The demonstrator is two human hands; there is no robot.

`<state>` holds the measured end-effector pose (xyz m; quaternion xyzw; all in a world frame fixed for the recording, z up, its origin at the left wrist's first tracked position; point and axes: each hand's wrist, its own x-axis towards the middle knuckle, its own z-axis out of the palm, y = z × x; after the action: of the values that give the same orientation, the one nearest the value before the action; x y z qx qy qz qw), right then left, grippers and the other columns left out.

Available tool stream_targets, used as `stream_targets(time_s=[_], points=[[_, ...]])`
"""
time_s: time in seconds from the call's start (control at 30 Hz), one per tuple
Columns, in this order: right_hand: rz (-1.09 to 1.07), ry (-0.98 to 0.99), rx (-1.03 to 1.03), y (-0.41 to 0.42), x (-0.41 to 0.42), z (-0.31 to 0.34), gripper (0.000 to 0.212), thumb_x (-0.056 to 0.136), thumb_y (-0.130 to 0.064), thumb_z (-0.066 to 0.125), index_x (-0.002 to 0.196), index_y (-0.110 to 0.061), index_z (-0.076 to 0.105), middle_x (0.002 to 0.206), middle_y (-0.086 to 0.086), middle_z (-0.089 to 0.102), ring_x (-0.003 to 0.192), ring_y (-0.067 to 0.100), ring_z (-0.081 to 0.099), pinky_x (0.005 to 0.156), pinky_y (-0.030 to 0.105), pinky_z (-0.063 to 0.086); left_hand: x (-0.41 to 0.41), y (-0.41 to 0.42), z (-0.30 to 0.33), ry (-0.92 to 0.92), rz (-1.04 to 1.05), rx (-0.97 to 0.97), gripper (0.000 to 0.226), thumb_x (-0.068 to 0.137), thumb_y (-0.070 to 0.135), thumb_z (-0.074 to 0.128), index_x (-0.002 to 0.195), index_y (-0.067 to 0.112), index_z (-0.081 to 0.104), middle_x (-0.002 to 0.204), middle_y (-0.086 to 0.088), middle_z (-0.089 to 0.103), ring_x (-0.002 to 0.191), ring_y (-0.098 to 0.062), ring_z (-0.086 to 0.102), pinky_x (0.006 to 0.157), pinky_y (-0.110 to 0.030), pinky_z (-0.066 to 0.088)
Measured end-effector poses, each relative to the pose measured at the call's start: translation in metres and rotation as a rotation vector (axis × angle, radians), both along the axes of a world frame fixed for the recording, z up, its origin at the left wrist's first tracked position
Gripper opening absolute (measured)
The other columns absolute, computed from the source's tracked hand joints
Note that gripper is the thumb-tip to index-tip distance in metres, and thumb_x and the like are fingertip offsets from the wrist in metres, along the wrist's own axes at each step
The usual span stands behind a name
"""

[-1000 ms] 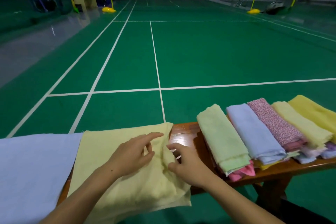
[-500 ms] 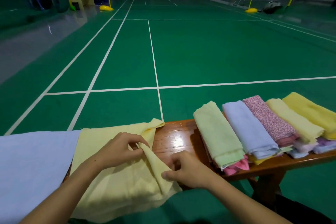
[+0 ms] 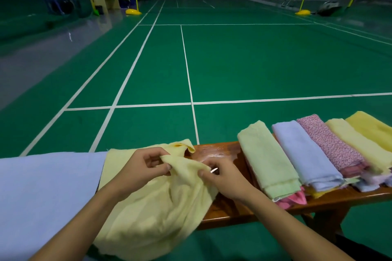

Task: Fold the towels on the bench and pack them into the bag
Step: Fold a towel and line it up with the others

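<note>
You'd gathered the pale yellow cloth towel [image 3: 157, 203] off flat since a second earlier; left hand [image 3: 140, 169] and right hand [image 3: 224, 178] each pinched its bunched edge at the wooden bench's [image 3: 222, 150] 7 o'clock end. Fold not started.

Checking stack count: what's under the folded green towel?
A pink cloth pokes out beneath the green towel at its near end, resting on the bench. Whether more layers lie under it is covered.
</note>
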<state>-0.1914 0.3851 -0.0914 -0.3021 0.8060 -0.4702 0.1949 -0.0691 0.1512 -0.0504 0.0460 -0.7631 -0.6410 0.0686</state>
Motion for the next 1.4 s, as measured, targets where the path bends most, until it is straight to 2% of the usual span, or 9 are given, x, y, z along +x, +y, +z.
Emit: stream_targets(time_s=[0.1,0.23,0.33,0.67,0.8,0.9,1.0,1.23,1.4], points=[[-0.083,-0.023,-0.110,-0.017,0.000,-0.002,0.008,0.099,-0.035,0.071,0.100,-0.030,0.077,0.107,-0.009,0.074,0.095,0.008,0.071,0.079,0.048,0.064,0.002,-0.001,0.001,0.051,-0.016,0.039,0.006,0.086,0.007,0.076,0.091,0.011,0.076,0.093,-0.011,0.072,0.091,-0.022,0.069,0.087,-0.034,0.058],[-0.079,-0.130,-0.274,-0.033,0.002,0.003,0.007,0.096,-0.023,0.076,0.101,-0.023,0.081,0.151,-0.014,0.051,0.118,-0.026,0.049,0.092,0.007,0.050,0.002,-0.007,0.001,0.082,-0.031,0.094,0.017,0.079,0.019,0.075,0.091,0.008,0.072,0.090,-0.009,0.068,0.091,-0.020,0.065,0.087,-0.037,0.057],[-0.054,-0.238,-0.381,-0.043,0.008,0.007,0.007,0.095,-0.020,0.077,0.093,-0.023,0.083,0.156,-0.025,0.046,0.132,-0.004,0.056,0.106,0.031,0.054,0.003,-0.013,0.001,0.091,-0.037,0.108,0.009,0.083,0.006,0.068,0.091,0.004,0.070,0.089,-0.010,0.066,0.090,-0.021,0.063,0.084,-0.033,0.057],[-0.016,-0.234,-0.496,-0.040,0.005,0.018,0.015,0.087,-0.002,0.081,0.094,-0.014,0.086,0.126,-0.007,0.075,0.120,0.011,0.069,0.092,0.024,0.056,0.017,-0.034,0.011,0.081,-0.042,-0.022,0.013,0.078,0.031,0.072,0.085,0.019,0.074,0.085,-0.002,0.069,0.084,-0.016,0.065,0.078,-0.028,0.053],[0.009,-0.054,-0.408,-0.027,-0.012,0.028,0.016,0.087,-0.003,0.082,0.096,-0.016,0.086,0.126,-0.007,0.073,0.118,0.009,0.068,0.093,0.020,0.055,0.021,-0.047,0.012,0.018,0.073,-0.504,0.024,0.082,0.052,0.068,0.085,0.030,0.077,0.094,0.010,0.077,0.085,-0.013,0.071,0.082,-0.040,0.059],[0.008,0.145,-0.275,-0.022,-0.019,0.038,0.015,0.085,-0.012,0.082,0.097,-0.019,0.087,0.124,-0.010,0.073,0.114,0.006,0.068,0.095,0.021,0.055,0.020,-0.046,0.014,0.104,0.205,-0.934,0.041,0.084,0.074,0.060,0.076,0.035,0.071,0.080,0.021,0.072,0.076,-0.004,0.067,0.067,-0.037,0.056],[-0.042,0.359,-0.134,-0.021,-0.021,0.048,0.017,0.080,-0.016,0.081,0.093,-0.024,0.087,0.115,-0.015,0.075,0.105,0.002,0.069,0.094,0.023,0.055,0.015,-0.040,0.023,0.197,0.301,-1.098,0.053,0.086,0.082,0.052,0.075,0.034,0.070,0.074,0.023,0.068,0.068,-0.001,0.062,0.058,-0.033,0.053],[-0.137,0.579,-0.106,-0.022,-0.015,0.085,0.017,0.083,-0.011,0.083,0.096,-0.021,0.084,0.087,-0.009,0.078,0.077,0.007,0.069,0.080,0.034,0.059,0.008,-0.032,0.049,0.307,0.432,-0.841,0.037,0.076,0.067,0.075,0.071,0.030,0.074,0.065,0.020,0.068,0.061,-0.006,0.064,0.055,-0.037,0.054],[-0.214,0.657,-0.166,-0.024,-0.004,0.115,0.023,0.085,-0.014,0.080,0.100,-0.027,0.069,0.086,-0.012,0.073,0.079,0.013,0.067,0.075,0.041,0.057,0.008,-0.024,0.076,0.412,0.480,-0.747,0.029,0.078,0.049,0.085,0.081,0.026,0.069,0.071,0.011,0.068,0.066,-0.012,0.065,0.061,-0.040,0.057]])
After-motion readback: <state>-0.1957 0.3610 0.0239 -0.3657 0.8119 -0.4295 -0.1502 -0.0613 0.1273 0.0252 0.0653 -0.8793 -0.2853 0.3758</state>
